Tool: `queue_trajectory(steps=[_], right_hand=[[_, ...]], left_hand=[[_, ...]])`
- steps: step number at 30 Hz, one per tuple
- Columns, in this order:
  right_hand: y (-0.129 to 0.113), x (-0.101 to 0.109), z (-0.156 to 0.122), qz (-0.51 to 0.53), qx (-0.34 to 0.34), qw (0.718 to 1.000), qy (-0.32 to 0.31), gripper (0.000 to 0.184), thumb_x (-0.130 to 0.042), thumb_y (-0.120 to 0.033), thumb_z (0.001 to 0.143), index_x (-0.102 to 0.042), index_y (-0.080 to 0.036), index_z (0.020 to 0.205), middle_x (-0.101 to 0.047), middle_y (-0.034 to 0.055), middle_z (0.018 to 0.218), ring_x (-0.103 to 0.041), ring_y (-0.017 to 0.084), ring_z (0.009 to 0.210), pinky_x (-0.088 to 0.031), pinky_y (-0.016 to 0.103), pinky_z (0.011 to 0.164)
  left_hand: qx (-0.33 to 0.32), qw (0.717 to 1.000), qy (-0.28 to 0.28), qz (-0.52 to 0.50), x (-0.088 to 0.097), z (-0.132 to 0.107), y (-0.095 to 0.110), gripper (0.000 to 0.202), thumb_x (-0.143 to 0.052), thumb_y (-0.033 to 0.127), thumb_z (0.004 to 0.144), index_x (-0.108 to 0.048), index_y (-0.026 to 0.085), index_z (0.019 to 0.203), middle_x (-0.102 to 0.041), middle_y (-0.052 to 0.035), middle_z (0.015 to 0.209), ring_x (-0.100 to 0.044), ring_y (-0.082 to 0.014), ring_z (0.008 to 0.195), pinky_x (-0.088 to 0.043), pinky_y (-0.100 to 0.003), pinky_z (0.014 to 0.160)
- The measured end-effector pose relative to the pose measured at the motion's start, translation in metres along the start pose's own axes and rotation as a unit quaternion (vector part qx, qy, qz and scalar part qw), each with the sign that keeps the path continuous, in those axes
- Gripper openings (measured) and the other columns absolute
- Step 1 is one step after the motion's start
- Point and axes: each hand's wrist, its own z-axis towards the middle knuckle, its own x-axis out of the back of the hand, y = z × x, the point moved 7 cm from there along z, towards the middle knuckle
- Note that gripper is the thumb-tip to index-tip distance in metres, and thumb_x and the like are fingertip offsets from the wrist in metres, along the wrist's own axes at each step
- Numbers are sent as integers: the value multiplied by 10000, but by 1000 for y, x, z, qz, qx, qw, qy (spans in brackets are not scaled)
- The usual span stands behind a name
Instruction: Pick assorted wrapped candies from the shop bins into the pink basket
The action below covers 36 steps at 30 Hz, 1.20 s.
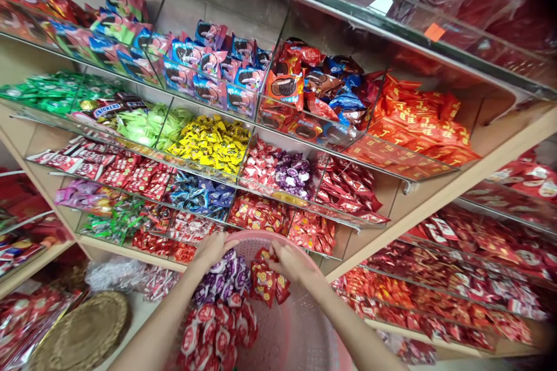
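Note:
My left hand is closed on the far rim of a pink plastic basket. Purple-and-white wrapped candies and red-and-white wrapped candies lie heaped in the basket's left side. Inside its far right part, my right hand is closed at the upper end of several red candy packets with small orange prints. Similar red packets fill a shelf compartment just beyond the rim.
Tilted glass-fronted shelves hold yellow candies, blue cookie packs and orange-red packets. A wooden edge separates them from more red candies at right. A round woven tray and clear plastic bags are at lower left.

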Motion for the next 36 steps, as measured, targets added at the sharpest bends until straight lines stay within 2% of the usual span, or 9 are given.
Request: queue_trajectory(steps=[4,7,10,13,18,21,25,32,36], right_hand=[[-1,-28,-7,-74,-4,997,-21,103,-442,-259,835,-467,-183,899,-594,34,824,-547,146,676,-334,252,570],[-3,-36,-7,-124,-6,992,-25,131,-419,-263,857,-476,-188,949,-590,62,934,-576,164,714,-362,266,589],[-6,-26,-4,-137,-10,991,2,186,-392,-330,874,-471,-200,981,-571,64,992,-584,169,737,-383,266,597],[-9,-3,7,-121,-21,991,52,228,-308,-335,905,-475,-204,987,-561,56,985,-577,156,768,-389,253,631],[0,22,49,-88,-66,991,82,258,-288,-253,903,-505,-225,1039,-545,52,1025,-569,138,800,-382,235,656],[11,20,76,-87,-105,990,44,260,-356,-225,873,-543,-241,1053,-563,52,1045,-573,145,857,-380,232,689],[18,15,96,-90,-134,987,17,203,-456,-214,820,-608,-206,953,-617,82,959,-586,178,877,-384,248,690],[22,7,99,-80,-159,984,4,156,-527,-169,752,-611,-174,884,-630,115,946,-597,203,850,-374,257,640],[23,8,94,-53,-146,988,19,96,-515,-198,771,-597,-189,819,-638,73,851,-593,172,792,-351,234,610]], left_hand=[[4,1000,2,3,0,-1,0,576,-190,606,826,-586,189,850,-665,-114,865,-616,-246,843,-421,-312,683],[7,1000,0,1,0,-2,0,581,-198,619,816,-588,190,843,-665,-116,867,-617,-249,838,-419,-312,675],[10,1000,-2,0,1,-2,0,569,-228,631,804,-586,192,844,-665,-114,877,-615,-252,844,-417,-312,676],[7,1000,0,-2,2,-2,1,556,-241,629,803,-586,195,848,-666,-108,878,-613,-243,844,-414,-304,682],[8,1000,-1,-9,3,-3,1,552,-241,619,808,-588,192,843,-665,-114,877,-611,-244,847,-410,-302,683],[9,1000,0,-9,3,-3,1,563,-233,627,805,-590,194,847,-664,-115,875,-611,-250,845,-411,-306,679],[14,1000,4,-10,3,-2,0,589,-217,648,795,-594,198,846,-667,-110,844,-616,-247,831,-414,-302,671],[15,1000,-5,-8,3,-1,0,548,-247,620,807,-591,196,841,-669,-113,852,-617,-247,840,-415,-297,674],[15,1000,-3,-7,3,-1,0,549,-241,618,810,-586,192,843,-670,-118,856,-617,-256,840,-415,-306,671]])
